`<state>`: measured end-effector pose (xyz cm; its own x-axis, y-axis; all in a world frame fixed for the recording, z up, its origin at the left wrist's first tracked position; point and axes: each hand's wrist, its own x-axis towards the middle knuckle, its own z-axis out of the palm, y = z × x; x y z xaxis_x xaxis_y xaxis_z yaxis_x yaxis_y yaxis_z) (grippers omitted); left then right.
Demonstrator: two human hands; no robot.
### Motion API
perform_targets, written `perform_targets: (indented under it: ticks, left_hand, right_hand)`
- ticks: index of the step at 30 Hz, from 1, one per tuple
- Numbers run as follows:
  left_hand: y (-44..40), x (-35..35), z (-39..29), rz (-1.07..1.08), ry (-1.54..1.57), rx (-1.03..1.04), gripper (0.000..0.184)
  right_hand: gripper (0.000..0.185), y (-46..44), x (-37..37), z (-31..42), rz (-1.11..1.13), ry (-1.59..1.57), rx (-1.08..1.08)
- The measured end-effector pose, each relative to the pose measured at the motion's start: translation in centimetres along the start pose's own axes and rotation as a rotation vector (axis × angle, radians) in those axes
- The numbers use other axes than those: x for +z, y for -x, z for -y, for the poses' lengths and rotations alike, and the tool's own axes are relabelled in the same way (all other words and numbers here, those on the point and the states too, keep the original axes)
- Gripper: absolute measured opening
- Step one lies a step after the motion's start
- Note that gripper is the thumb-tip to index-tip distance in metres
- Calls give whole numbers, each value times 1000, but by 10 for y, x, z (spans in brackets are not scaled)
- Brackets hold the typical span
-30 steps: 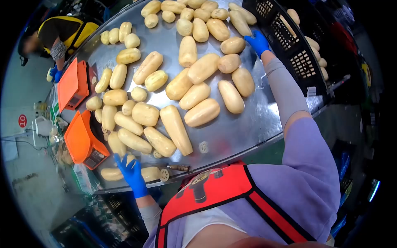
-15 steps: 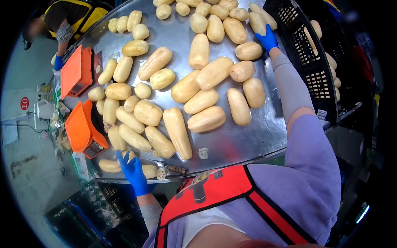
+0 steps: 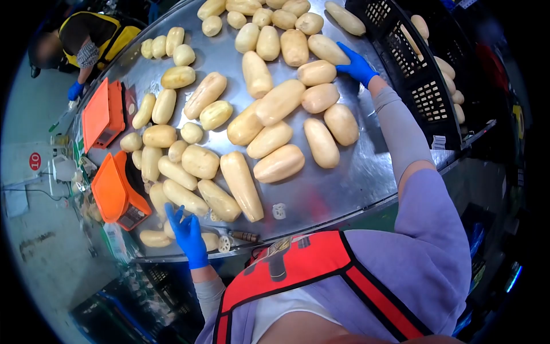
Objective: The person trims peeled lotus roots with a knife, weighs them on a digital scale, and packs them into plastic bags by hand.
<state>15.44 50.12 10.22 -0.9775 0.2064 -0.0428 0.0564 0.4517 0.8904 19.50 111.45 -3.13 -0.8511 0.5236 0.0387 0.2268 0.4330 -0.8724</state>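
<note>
Your right arm's stretched out across the tabletop, right hand partly open against one end of a lotus root; can't tell if you've actually gripped it. Left hand is down by the near edge, fingers loosely spread, nothing visibly held. That root's near the black crate, long axis slanting from upper left down toward your right hand. Smooth, pale cream, plump.

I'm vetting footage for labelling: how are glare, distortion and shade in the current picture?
Head view: pale glare on the table and highlights on the lotus roots; head view, too: fisheye bending curves the table's edge, corners go black, with gloom beyond the crate.
</note>
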Motion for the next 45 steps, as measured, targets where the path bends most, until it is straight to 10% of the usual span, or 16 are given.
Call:
perform_targets:
  ticks: [13,15,17,25,45]
  left_hand:
    - [0,10,-3,11,-71,-2,66]
    - [5,6,1,-30,-68,-38,66]
    - [8,3,1,-72,-63,-73,66]
    - [7,-10,10,-154,-121,-159,67]
    - [-16,-5,24,-72,-193,-102,69]
  right_hand:
    - [71,-6,25,47,426,-71,6]
    - [63,-45,9,24,-115,-194,-121]
    - [59,-88,-28,-11,-534,452,-284]
    - [74,-131,-54,-28,-295,1191,285]
    - [74,-157,40,34,99,574,-89]
